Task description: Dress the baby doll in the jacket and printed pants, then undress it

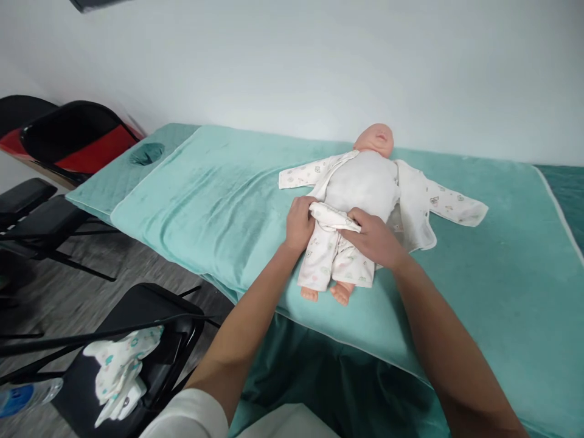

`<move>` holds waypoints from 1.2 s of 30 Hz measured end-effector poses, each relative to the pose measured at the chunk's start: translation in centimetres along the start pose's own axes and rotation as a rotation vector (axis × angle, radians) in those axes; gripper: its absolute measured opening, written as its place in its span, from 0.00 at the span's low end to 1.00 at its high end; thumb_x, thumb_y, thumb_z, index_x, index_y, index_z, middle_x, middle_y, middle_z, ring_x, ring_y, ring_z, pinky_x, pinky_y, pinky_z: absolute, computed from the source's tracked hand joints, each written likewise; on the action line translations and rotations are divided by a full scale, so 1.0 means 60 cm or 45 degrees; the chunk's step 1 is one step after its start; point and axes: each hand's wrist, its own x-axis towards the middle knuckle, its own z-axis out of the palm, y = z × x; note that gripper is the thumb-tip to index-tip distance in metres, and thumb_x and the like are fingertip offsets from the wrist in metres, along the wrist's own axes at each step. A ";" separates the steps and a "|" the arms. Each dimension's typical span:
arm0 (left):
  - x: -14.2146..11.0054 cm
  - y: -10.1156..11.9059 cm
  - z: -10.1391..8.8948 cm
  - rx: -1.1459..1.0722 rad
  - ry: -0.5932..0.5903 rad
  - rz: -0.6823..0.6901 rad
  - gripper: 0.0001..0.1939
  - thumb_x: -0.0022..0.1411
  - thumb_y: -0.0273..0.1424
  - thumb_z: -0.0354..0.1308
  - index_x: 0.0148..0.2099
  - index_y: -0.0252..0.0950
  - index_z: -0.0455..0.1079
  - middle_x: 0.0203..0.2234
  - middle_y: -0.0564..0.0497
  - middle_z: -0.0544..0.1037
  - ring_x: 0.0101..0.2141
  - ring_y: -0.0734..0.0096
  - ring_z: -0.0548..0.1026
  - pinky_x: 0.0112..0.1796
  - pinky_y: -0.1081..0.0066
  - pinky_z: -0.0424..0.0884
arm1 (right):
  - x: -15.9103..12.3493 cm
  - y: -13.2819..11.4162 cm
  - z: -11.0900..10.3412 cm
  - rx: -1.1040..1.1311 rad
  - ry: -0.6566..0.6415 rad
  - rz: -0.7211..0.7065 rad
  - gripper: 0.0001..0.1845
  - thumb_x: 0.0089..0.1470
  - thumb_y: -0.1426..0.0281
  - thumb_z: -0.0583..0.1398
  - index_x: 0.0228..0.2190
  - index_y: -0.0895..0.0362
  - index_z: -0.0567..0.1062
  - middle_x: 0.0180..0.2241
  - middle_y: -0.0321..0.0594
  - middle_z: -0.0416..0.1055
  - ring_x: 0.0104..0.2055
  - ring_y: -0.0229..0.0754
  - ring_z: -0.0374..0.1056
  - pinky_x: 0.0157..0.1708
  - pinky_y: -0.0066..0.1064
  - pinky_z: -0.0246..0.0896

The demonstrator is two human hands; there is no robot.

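A baby doll [362, 179] lies on its back on the green bed cover, head toward the wall and feet toward me. White patterned baby pants [319, 261] cover its legs, with both feet showing below the cuffs. My left hand [301, 222] grips one side of the folded waistband, and my right hand [371, 234] pinches the other side. The doll's patterned white jacket [416, 198] is spread apart at the front, baring the white cloth torso. Its sleeves stretch out to both sides.
The massage bed [196, 201] stands against a white wall and has a face hole [146, 154] at its left end. Black folding chairs [75, 140] are at the left. Nearer me, patterned cloth [121, 371] rests on a chair beside a plastic bottle [30, 395].
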 end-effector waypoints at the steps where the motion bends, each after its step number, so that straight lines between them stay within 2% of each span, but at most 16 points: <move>1: -0.003 0.002 -0.002 -0.012 -0.005 0.004 0.09 0.63 0.22 0.52 0.43 0.39 0.68 0.38 0.48 0.77 0.41 0.62 0.72 0.43 0.64 0.69 | -0.002 0.001 -0.005 0.066 -0.045 -0.010 0.11 0.57 0.61 0.61 0.32 0.53 0.67 0.30 0.32 0.69 0.34 0.39 0.64 0.33 0.31 0.56; 5: -0.014 0.009 -0.009 -0.086 0.012 -0.033 0.07 0.64 0.24 0.54 0.43 0.39 0.69 0.37 0.49 0.77 0.41 0.64 0.72 0.41 0.66 0.70 | -0.010 0.013 -0.039 0.483 -0.164 0.002 0.18 0.56 0.54 0.64 0.42 0.53 0.73 0.40 0.37 0.74 0.40 0.41 0.68 0.37 0.32 0.62; 9: -0.014 0.009 -0.012 -0.163 -0.010 -0.098 0.10 0.61 0.23 0.55 0.44 0.39 0.71 0.37 0.49 0.77 0.40 0.65 0.73 0.40 0.67 0.71 | -0.020 0.027 -0.062 0.639 -0.102 0.094 0.17 0.54 0.55 0.67 0.38 0.54 0.77 0.34 0.37 0.74 0.34 0.38 0.67 0.30 0.29 0.60; 12: -0.011 0.005 -0.013 -0.212 -0.055 -0.119 0.15 0.59 0.20 0.53 0.46 0.40 0.72 0.39 0.50 0.78 0.42 0.65 0.74 0.44 0.65 0.71 | -0.028 0.033 -0.059 0.654 0.004 0.098 0.15 0.52 0.58 0.69 0.36 0.55 0.77 0.33 0.38 0.76 0.34 0.38 0.69 0.31 0.30 0.62; 14: -0.010 0.003 -0.014 -0.247 -0.082 -0.134 0.18 0.57 0.19 0.51 0.45 0.40 0.73 0.40 0.49 0.80 0.44 0.64 0.74 0.48 0.63 0.71 | -0.032 0.037 -0.051 0.669 0.139 0.068 0.12 0.53 0.60 0.69 0.34 0.55 0.77 0.33 0.39 0.77 0.34 0.39 0.70 0.33 0.31 0.64; 17: -0.005 -0.004 -0.017 -0.410 -0.075 -0.231 0.18 0.54 0.20 0.52 0.43 0.41 0.75 0.41 0.49 0.81 0.47 0.63 0.75 0.52 0.60 0.71 | -0.034 0.051 -0.040 0.603 0.516 0.075 0.10 0.53 0.62 0.68 0.32 0.54 0.76 0.29 0.37 0.76 0.31 0.39 0.70 0.34 0.33 0.66; 20: 0.006 -0.018 -0.022 -0.777 -0.025 -0.418 0.18 0.50 0.22 0.53 0.42 0.41 0.75 0.45 0.49 0.82 0.51 0.61 0.77 0.54 0.58 0.71 | -0.030 0.070 -0.034 0.479 0.901 0.139 0.09 0.54 0.62 0.66 0.33 0.54 0.75 0.29 0.36 0.75 0.30 0.39 0.69 0.33 0.34 0.67; 22: 0.020 -0.031 -0.022 -1.002 0.022 -0.534 0.19 0.49 0.23 0.52 0.43 0.41 0.73 0.47 0.48 0.81 0.54 0.61 0.76 0.54 0.58 0.72 | -0.025 0.082 -0.033 0.432 1.018 0.183 0.11 0.53 0.60 0.65 0.34 0.54 0.74 0.32 0.38 0.75 0.32 0.40 0.70 0.31 0.34 0.67; 24: 0.038 -0.045 -0.015 -1.093 0.071 -0.629 0.18 0.51 0.25 0.52 0.45 0.41 0.72 0.48 0.46 0.81 0.55 0.62 0.76 0.54 0.58 0.72 | -0.021 0.091 -0.031 0.417 1.003 0.219 0.12 0.53 0.59 0.65 0.36 0.54 0.74 0.35 0.40 0.76 0.35 0.42 0.71 0.31 0.34 0.67; 27: 0.074 -0.061 0.011 -0.972 0.062 -0.683 0.13 0.59 0.31 0.56 0.46 0.39 0.72 0.48 0.45 0.81 0.52 0.64 0.77 0.54 0.61 0.71 | -0.016 0.095 -0.025 0.398 0.930 0.248 0.13 0.54 0.59 0.64 0.38 0.53 0.75 0.37 0.39 0.76 0.36 0.41 0.71 0.35 0.35 0.68; 31: 0.121 -0.072 0.048 -0.676 -0.169 -0.566 0.15 0.63 0.39 0.59 0.48 0.37 0.74 0.45 0.46 0.80 0.46 0.66 0.76 0.53 0.64 0.69 | -0.010 0.092 -0.015 0.371 0.992 0.258 0.15 0.52 0.60 0.65 0.41 0.53 0.74 0.41 0.39 0.75 0.39 0.41 0.71 0.42 0.36 0.67; 33: 0.138 -0.075 0.055 -0.651 -0.281 -0.519 0.15 0.63 0.40 0.59 0.48 0.37 0.74 0.42 0.48 0.80 0.43 0.67 0.76 0.49 0.67 0.70 | -0.006 0.091 -0.011 0.385 1.016 0.251 0.15 0.52 0.61 0.65 0.41 0.53 0.73 0.44 0.41 0.75 0.42 0.42 0.71 0.45 0.36 0.66; 36: 0.150 -0.079 0.054 -0.714 -0.409 -0.522 0.14 0.63 0.43 0.59 0.39 0.37 0.74 0.31 0.53 0.76 0.35 0.70 0.73 0.39 0.70 0.69 | -0.001 0.093 -0.008 0.428 1.000 0.257 0.14 0.54 0.61 0.64 0.41 0.53 0.74 0.46 0.42 0.75 0.46 0.42 0.71 0.49 0.38 0.65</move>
